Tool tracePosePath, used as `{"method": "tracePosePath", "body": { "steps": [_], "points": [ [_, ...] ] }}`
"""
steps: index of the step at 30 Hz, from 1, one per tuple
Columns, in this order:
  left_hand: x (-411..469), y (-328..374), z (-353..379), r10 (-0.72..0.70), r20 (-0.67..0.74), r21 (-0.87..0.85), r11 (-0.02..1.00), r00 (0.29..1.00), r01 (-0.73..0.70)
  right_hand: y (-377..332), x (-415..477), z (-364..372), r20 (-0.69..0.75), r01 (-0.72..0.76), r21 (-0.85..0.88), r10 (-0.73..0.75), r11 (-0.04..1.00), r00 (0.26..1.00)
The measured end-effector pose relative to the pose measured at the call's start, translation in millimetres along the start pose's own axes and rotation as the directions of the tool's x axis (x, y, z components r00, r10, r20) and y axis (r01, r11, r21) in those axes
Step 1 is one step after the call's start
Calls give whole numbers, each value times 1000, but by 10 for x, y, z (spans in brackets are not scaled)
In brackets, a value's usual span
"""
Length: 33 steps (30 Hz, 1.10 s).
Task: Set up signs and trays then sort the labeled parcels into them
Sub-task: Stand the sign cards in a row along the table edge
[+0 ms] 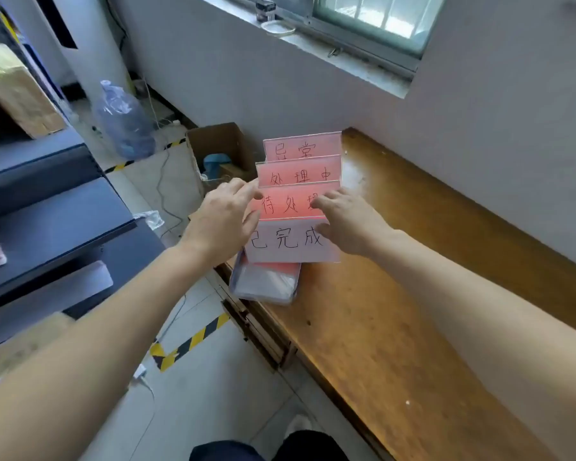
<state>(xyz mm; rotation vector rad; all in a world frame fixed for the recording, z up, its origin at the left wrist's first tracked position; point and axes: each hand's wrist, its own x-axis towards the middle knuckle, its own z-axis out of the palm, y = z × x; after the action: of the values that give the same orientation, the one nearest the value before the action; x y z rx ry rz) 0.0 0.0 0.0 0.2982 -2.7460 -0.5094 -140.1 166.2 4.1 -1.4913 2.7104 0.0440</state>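
Several clear sign holders with handwritten cards lean in a staggered row on the left end of the wooden table (379,327). Two pink signs (301,163) stand at the back, a third pink sign (286,205) comes after them, and a white sign (288,242) is nearest. My left hand (222,216) pinches the third pink sign's left edge between finger and thumb. My right hand (348,221) holds its right edge with curled fingers. Under the signs, a stack of clear plastic trays (263,286) lies at the table's left edge.
An open cardboard box (213,141) and a big water jug (123,123) stand on the floor beyond the table. Dark shelves (47,201) on the left carry a brown parcel (17,91). Cables and yellow-black tape (188,344) cross the floor. A wall runs along the table's right side.
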Motion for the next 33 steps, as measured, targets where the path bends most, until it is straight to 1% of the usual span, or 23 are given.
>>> {"method": "tracePosePath", "body": {
  "steps": [5, 9, 12, 16, 19, 25, 28, 33],
  "points": [
    [65, -157, 142, -86, 19, 5, 996, 996, 86, 89, 251, 170, 103, 45, -8, -44, 999, 994],
    [130, -287, 224, -109, 28, -7, 994, 994, 109, 224, 359, 228, 137, -23, 27, 20, 999, 990],
    [215, -366, 310, -88, 69, -20, 996, 994, 90, 257, 390, 281, 177, -71, 74, 57, 995, 983],
    [371, -434, 383, -54, 101, -41, 997, 993, 58, 160, 502, 326, 213, -65, 106, 42, 992, 976],
    [437, -511, 436, -31, 117, -57, 998, 993, 38, 113, 561, 395, 238, -143, 158, 103, 977, 966],
    [503, -656, 480, -18, 176, -108, 993, 984, 38, 88, 515, 471, 201, -240, 262, 190, 935, 961],
    [560, -675, 489, -17, 200, -134, 990, 980, 44, 73, 479, 434, 218, -288, 304, 228, 908, 949],
    [738, -700, 493, -19, 201, -171, 984, 979, 54, 110, 346, 251, 200, -372, 387, 318, 843, 927]
  ]
}}
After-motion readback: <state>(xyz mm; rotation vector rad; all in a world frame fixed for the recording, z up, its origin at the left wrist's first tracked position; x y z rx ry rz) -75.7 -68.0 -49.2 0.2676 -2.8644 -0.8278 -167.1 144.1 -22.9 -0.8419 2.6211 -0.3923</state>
